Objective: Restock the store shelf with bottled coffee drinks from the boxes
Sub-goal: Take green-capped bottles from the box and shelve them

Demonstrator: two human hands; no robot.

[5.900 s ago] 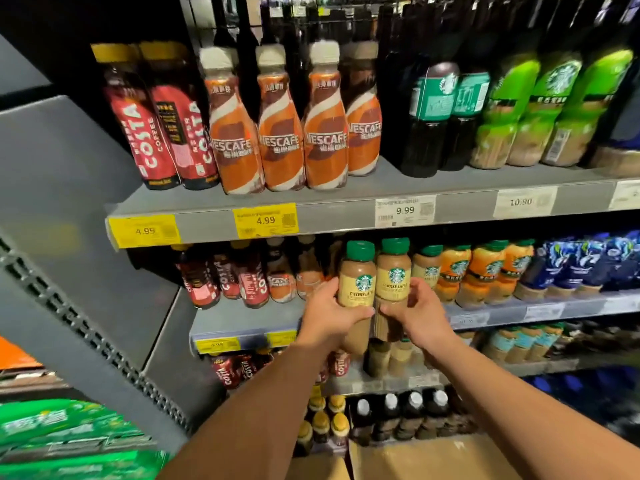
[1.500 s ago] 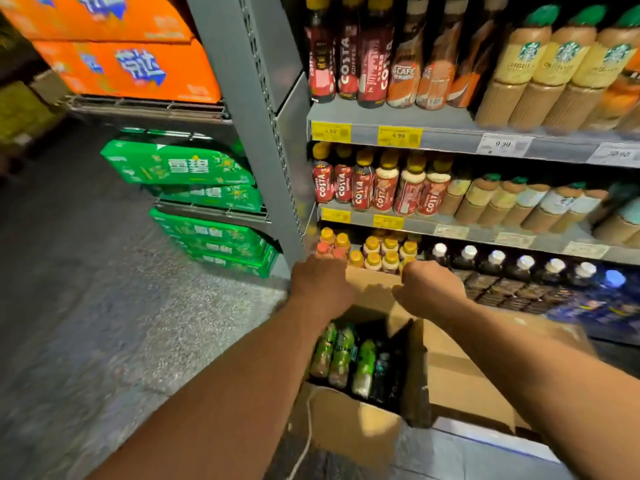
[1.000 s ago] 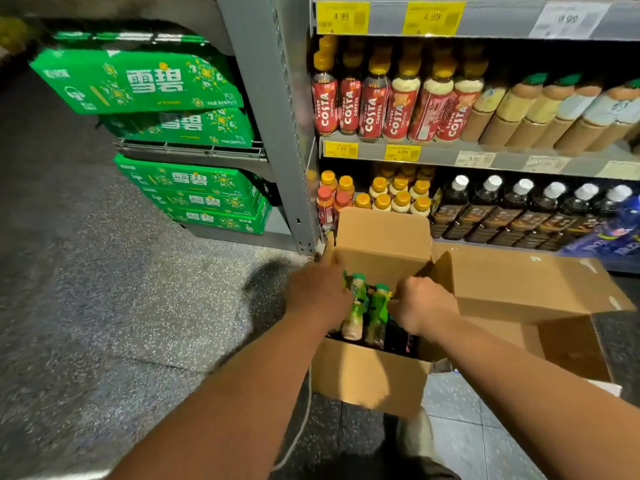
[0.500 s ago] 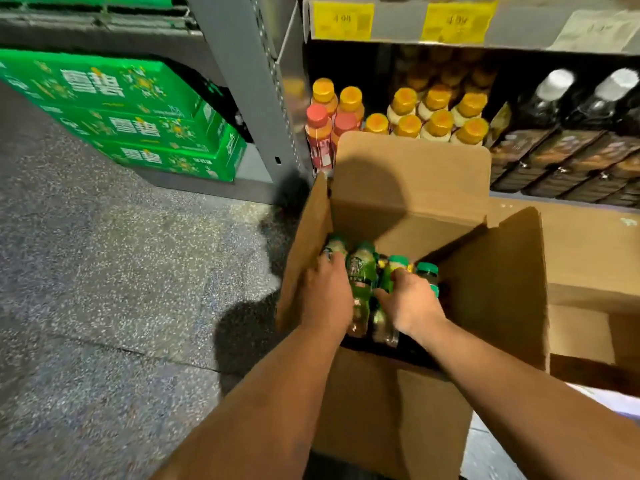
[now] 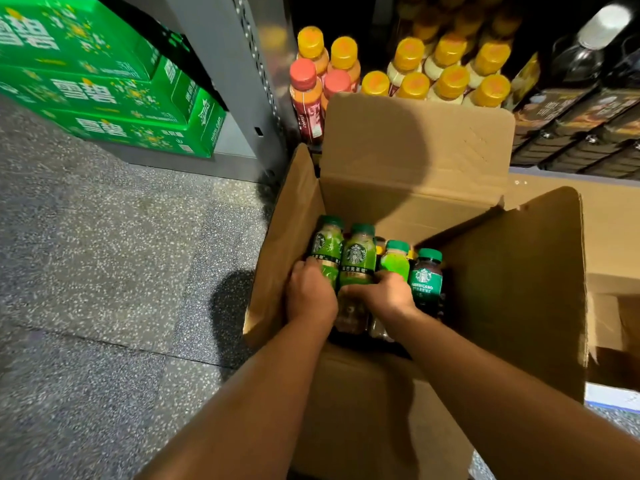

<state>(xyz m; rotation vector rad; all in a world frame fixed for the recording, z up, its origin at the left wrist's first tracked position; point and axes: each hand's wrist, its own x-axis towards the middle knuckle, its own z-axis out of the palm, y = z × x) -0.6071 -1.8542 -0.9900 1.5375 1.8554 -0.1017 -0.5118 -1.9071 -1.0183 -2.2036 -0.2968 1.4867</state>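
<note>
Step in hand, my read: pulling stock out of the box (image 5: pixel 415 150); nothing headed for the shelf (image 5: pixel 239 98) yet.

- Stock: bottle A (image 5: pixel 326 247) and bottle B (image 5: pixel 357 256), green labels, stand touching at the box's left end, caps up.
- L hand (image 5: pixel 311 296): wraps A low on the body, fingers curled round it.
- R hand (image 5: pixel 384 297): clasps B, thumb across its front. Can't tell if the far fingers also catch the lime bottle (image 5: pixel 394 263) just right of the grip.
- Dark bottle (image 5: pixel 426 280): one further right, untouched.
- Pose: both forearms reach down and fwd, wrists abt level, knuckles up.
- Next: I'd lift both straight up, clear of box walls and neighbours, then swing to the shelf.
- Beyond the grip, past the rear flap: yellow-cap bottles (image 5: pixel 450 81).
- Far left of the grip: green cases (image 5: pixel 104 98).
</note>
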